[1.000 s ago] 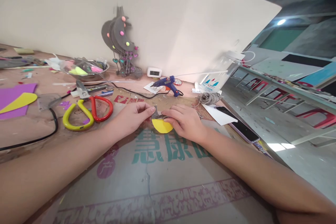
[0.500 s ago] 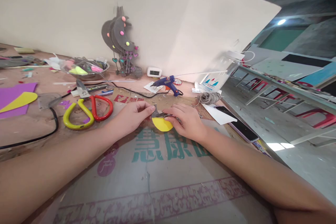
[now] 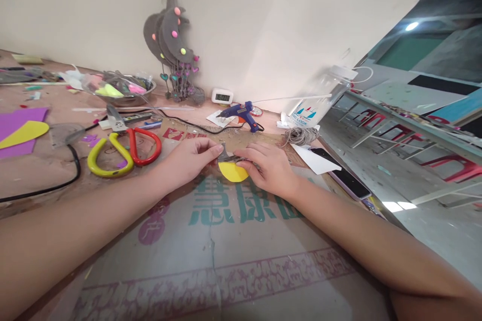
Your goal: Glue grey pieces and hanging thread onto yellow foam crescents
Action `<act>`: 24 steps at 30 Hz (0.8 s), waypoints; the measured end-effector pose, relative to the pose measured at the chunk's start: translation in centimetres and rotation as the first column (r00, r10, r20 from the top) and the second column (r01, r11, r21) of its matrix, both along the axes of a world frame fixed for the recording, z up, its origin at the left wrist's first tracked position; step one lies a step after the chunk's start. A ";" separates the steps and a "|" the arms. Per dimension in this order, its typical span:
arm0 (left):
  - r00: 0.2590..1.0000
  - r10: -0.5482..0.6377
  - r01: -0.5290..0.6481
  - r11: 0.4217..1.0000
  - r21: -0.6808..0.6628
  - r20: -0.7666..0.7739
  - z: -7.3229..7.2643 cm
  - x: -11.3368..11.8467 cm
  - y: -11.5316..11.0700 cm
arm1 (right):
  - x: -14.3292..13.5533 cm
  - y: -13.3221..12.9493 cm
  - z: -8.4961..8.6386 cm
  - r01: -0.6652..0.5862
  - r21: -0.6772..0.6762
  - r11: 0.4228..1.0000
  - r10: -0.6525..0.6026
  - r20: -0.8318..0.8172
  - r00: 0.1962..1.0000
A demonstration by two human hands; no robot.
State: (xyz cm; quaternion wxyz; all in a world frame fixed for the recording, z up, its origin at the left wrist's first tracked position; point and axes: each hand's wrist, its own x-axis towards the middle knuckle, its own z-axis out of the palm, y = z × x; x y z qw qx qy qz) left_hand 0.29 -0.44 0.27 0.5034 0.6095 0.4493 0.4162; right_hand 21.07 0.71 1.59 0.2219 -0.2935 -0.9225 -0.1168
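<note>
Over the printed cardboard sheet [image 3: 158, 261], my left hand [image 3: 194, 160] pinches the left end of a small grey piece [image 3: 225, 156] between thumb and forefinger. My right hand [image 3: 269, 168] has its fingers closed on the right side of the same piece, the thumb pressing a yellow rounded cutout [image 3: 232, 172] along its lower edge. The grey part looks like felt or cord, mostly covered by my fingers. Behind my hands lies a blue glue gun [image 3: 241, 113]. Left of my left hand rest scissors [image 3: 145, 146] with one yellow and one red handle.
A metal bowl of craft bits [image 3: 124, 95], a white digital timer [image 3: 222, 96] and grey moon-shaped hangings [image 3: 173, 40] are along the wall. To the right are a twine ball [image 3: 300, 136], a clear plastic jug [image 3: 320, 98] and a phone [image 3: 342, 175]. Purple sheets [image 3: 22, 143] lie at left.
The view has tilted down slightly, so everything sits a little differently in frame. Both hands keep their hold on the yellow and grey piece, with hardly any movement.
</note>
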 end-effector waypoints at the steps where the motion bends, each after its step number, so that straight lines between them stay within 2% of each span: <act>1: 1.000 0.009 -0.009 1.000 -0.002 -0.002 0.0 0.0 0.0 | 0.0 0.0 0.0 0.005 0.003 1.000 -0.005 0.006 1.000; 17: 0.999 -0.019 0.019 1.000 -0.009 -0.025 0.1 0.0 0.0 | 0.1 0.2 -0.2 -0.005 0.011 1.000 0.004 0.036 0.999; 24: 0.999 -0.019 0.020 1.000 0.022 -0.029 0.0 -0.1 0.1 | 0.1 0.2 -0.4 -0.010 -0.014 1.000 0.010 -0.030 0.999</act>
